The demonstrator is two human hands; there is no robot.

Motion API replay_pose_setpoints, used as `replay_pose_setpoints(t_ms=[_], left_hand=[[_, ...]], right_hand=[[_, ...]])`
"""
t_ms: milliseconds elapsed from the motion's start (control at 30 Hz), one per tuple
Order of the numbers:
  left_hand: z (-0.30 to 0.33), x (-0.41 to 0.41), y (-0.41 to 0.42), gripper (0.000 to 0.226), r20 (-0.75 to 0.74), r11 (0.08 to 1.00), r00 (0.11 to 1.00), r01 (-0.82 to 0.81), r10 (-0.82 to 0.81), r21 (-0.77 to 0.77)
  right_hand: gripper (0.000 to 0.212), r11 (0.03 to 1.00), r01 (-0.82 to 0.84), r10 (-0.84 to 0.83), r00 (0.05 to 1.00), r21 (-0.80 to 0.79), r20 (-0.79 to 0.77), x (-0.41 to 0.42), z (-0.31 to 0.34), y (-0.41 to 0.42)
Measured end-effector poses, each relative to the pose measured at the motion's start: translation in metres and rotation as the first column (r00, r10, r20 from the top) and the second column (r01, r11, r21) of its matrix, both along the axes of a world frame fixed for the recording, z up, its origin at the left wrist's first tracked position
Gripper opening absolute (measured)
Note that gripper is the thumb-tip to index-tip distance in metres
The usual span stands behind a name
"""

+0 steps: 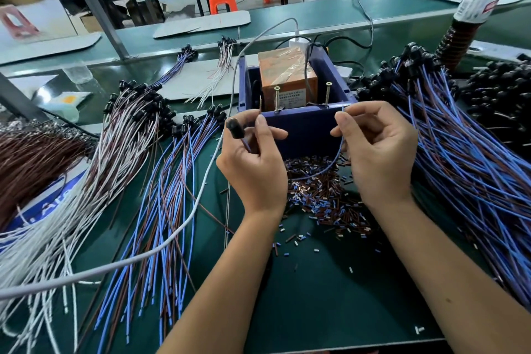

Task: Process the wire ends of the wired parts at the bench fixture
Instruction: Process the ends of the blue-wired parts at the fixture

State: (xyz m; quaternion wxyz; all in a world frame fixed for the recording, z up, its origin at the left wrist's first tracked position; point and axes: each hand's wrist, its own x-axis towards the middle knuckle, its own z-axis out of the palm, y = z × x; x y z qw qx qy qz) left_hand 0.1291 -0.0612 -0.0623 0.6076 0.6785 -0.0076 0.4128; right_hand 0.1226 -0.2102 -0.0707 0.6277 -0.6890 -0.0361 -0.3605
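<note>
- Left hand (253, 158) pinches one wired part: small black round cap (235, 129) sticks out past the thumb side, and a thin brown wire end (260, 103) pokes up from the fingertips, beside the fixture's left front corner.
- Right hand (376, 149) pinches the same part's thin blue wire (330, 165) near its tip, thumb and forefinger closed on it; the wire loops down between the hands and back toward the left palm.
- Blue wire tip sits just at the front rim of the blue open-topped plastic fixture box (304, 129), near the right of its two upright brass screws (327, 93).
- Judgement: step in hand is presenting the wire ends to the fixture. Keep the pinch close to the tip so the wire stays straight, feed one end at a time, keep the slack loop clear of the rim.
- Heap of short blue and brown insulation offcuts (321, 195) lies on the green bench mat (330, 296) below the box, so stripping looks likely here.
- Blue-and-brown wired parts in a pile at right (465, 152); another pile fanned out at left (161, 195). Cannot tell which is done.
- Hard to make out: the working edge or slot on the rim, whether the blue tip touches the screw, whether the brown end is already bare.
- Orange taped block (287, 75) inside the box: label unreadable, lower part hidden by the box wall.
- Right pile is cut off at the frame edge.
</note>
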Motion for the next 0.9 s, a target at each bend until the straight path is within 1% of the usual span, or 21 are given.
replay_pose_setpoints(t_ms=[67,167,300,433,800,900], left_hand=[[0.0,0.001,0.0,0.006,-0.026,1.0,1.0,-0.008,0.009,0.01],[0.001,0.002,0.0,0.007,-0.041,1.0,0.999,-0.007,0.007,0.019],[0.002,0.001,-0.001,0.009,-0.039,1.0,0.999,-0.002,0.002,0.017],[0.003,0.0,-0.003,0.013,-0.024,1.0,1.0,0.005,-0.004,0.014],[0.006,-0.002,-0.002,0.01,-0.033,0.999,0.999,0.042,-0.043,-0.029],[0.007,-0.004,-0.003,0.011,-0.032,0.999,0.999,0.032,-0.033,-0.033]], right_hand=[[0.004,0.995,0.089,-0.088,0.996,-0.049,0.029,0.0,0.002,0.002],[0.009,0.977,0.171,-0.164,0.984,-0.127,0.068,0.0,0.005,0.006],[0.019,0.947,0.232,-0.217,0.972,-0.221,0.091,0.0,0.008,0.01],[0.021,0.924,0.258,-0.237,0.966,-0.283,0.107,0.0,0.011,0.014],[0.02,0.926,0.234,-0.218,0.972,-0.295,0.088,-0.002,0.01,0.012],[0.02,0.933,0.235,-0.224,0.972,-0.273,0.071,-0.002,0.01,0.012]])
